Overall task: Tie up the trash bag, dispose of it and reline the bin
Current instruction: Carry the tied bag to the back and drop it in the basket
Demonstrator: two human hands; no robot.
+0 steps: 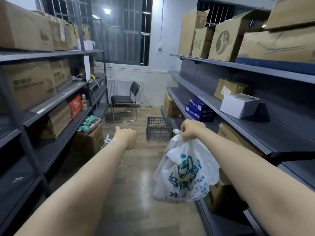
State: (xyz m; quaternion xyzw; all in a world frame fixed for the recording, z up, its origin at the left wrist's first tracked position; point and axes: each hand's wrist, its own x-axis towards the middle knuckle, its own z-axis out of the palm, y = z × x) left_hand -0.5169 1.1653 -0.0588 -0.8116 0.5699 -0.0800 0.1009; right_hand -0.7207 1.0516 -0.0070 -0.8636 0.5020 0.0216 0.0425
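Both bare forearms reached forward from the camera, roughly level and well apart. The right hand (191,131) was closed in a fist, knuckles up, gripping the knotted top of a white trash bag (185,172) that hung below it. The left hand (127,137) held nothing, its fingers curled under and its thumb pointing ahead.

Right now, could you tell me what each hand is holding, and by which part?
The right hand holds the white trash bag by its gathered top. The left hand holds nothing, fingers curled.
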